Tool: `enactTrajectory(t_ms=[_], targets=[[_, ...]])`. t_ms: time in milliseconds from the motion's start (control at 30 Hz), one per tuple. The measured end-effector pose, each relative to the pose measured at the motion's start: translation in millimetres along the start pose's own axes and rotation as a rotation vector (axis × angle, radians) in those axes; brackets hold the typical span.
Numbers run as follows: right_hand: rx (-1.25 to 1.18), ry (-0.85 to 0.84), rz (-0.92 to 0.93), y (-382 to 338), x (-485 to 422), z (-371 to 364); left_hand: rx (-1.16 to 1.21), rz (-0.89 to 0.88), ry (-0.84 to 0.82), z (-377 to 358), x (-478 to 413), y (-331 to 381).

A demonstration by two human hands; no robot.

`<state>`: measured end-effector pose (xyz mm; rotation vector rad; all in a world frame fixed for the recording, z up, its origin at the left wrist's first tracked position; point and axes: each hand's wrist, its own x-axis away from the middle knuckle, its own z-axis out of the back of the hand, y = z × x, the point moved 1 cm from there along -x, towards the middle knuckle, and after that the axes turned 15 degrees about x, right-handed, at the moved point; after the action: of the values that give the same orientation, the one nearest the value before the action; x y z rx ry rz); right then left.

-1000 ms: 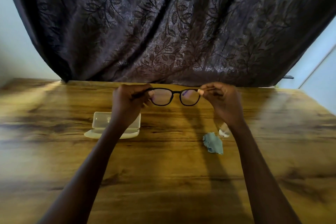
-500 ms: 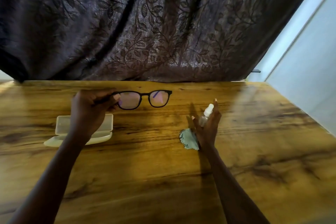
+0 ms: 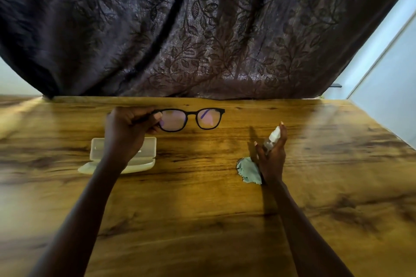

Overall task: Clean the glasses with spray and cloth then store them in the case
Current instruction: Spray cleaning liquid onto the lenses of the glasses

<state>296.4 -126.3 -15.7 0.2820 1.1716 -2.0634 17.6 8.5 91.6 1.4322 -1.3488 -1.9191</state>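
Observation:
Black-framed glasses (image 3: 191, 118) hang above the table, lenses facing me. My left hand (image 3: 126, 132) grips them by their left temple. A small clear spray bottle (image 3: 271, 139) with a white top is held in my right hand (image 3: 271, 155), its nozzle pointing up and to the left, with the index finger over the top. A crumpled pale blue cloth (image 3: 248, 172) lies on the table just left of my right wrist. An open translucent white case (image 3: 148, 155) rests under my left wrist, partly hidden by it.
The wooden table (image 3: 202, 220) stretches wide in front of me. A dark leaf-patterned curtain (image 3: 202, 29) hangs along its far edge. A pale wall (image 3: 387, 96) borders the right side.
My right hand let go of the glasses, dropped to the right and took hold of the spray bottle. My left hand alone now keeps the glasses up. The view shifted slightly.

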Motion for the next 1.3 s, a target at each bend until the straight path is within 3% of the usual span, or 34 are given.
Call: enactTrajectory(t_ms=[233,467,600,733,900,1300], targets=[[-0.045,0.046,0.0,-17.5,-3.0,2.4,-0.024,-0.023,0.003,2.7,-0.6,8.1],[-0.213,0.232,0.227,-114.6,24.0,13.9,-0.01,-0.012,0.03,0.4,0.1,15.0],[-0.299,0.086,0.349,-164.0,54.4,10.6,-0.03,-0.016,0.032,1.6,0.5,12.5],[-0.244,-0.105,0.379,-194.8,75.5,0.7,-0.043,-0.006,0.057,5.8,0.7,9.5],[-0.173,-0.228,0.404,-207.4,79.0,-7.0,-0.058,-0.025,0.081,10.5,5.3,12.4],[-0.101,-0.228,0.395,-215.2,76.6,-5.2,-0.079,-0.053,0.075,16.2,7.3,20.4]])
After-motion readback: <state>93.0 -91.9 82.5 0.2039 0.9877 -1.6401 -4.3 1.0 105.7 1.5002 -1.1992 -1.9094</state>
